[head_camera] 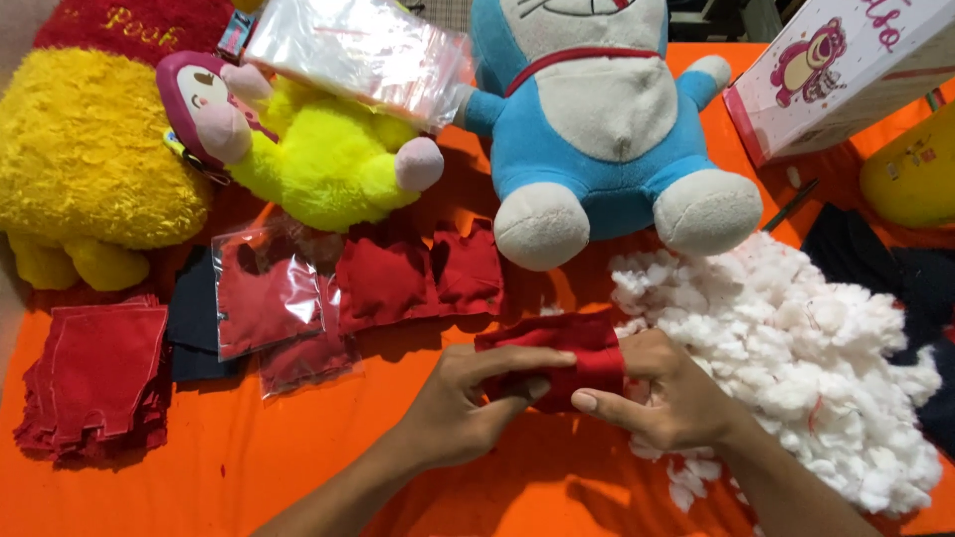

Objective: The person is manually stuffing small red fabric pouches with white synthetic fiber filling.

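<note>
Both hands pinch a small red cloth pouch (562,356) just above the orange bench (298,467): left hand (468,403) closed on its near edge, right hand (667,393) clamping its end. Soft, light, limp; best held by the seams. White stuffing (816,348) lies right of the grip.

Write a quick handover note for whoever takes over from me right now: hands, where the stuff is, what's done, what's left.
Left hand and right hand both grip one red fabric pouch above the orange table.
White stuffing pile lies right beside the right hand.
Done, by the look of it: filled red pouches in the middle, some in clear bags.
Left: a stack of flat red pieces at far left; the held pouch looks unfinished.
</note>
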